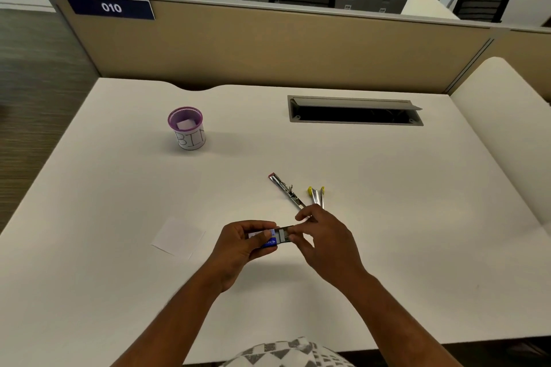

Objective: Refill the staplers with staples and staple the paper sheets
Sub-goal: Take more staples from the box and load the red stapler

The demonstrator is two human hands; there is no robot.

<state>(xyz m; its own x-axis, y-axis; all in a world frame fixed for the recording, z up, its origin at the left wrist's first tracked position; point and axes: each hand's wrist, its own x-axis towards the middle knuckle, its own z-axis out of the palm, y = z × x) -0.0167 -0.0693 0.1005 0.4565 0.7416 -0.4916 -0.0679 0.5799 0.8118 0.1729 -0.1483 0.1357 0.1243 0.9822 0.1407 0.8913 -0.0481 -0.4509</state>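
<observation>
My left hand (238, 244) grips a small blue and white staple box (269, 240) just above the white desk (119, 188). The box's inner tray (286, 234) is slid out to the right. My right hand (325, 243) pinches that tray's end with its fingertips. Just beyond my right hand a red-tipped stapler (284, 189) lies opened out flat. Beside it on the right a yellow stapler (316, 197) lies open in a narrow V. Small white paper sheets (177, 237) lie flat on the desk left of my left hand.
A purple-rimmed cup labelled BIN (187, 128) stands at the back left with a white paper piece inside. An open cable slot (354, 112) is set in the desk at the back right. A beige partition (268, 48) closes the far edge.
</observation>
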